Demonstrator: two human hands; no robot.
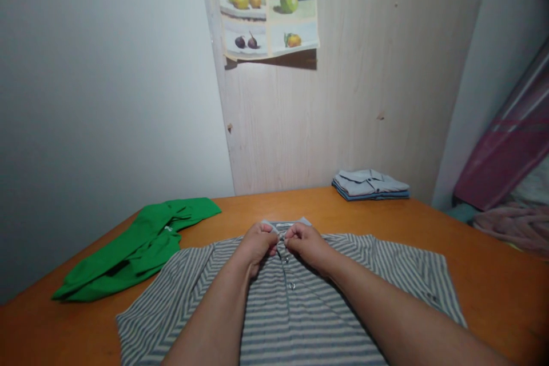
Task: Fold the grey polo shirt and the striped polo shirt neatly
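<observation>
A grey and white striped shirt (283, 320) lies spread on the orange table, its collar at the far side and its sleeves out to both sides. At the collar, my left hand (260, 245) pinches the left edge of the neck opening. Close beside it, my right hand (305, 243) pinches the right edge, and the fingertips of both hands nearly meet. Two round buttons show on the placket just below the hands. The fingers hide whatever small part lies between them.
A crumpled green garment (124, 251) rests at the left of the table (266, 201). Folded clothes (371, 186) are stacked at the back right. Behind the table stands a wall with a fruit picture (268, 17). Beyond the right edge lies pinkish fabric (514, 229).
</observation>
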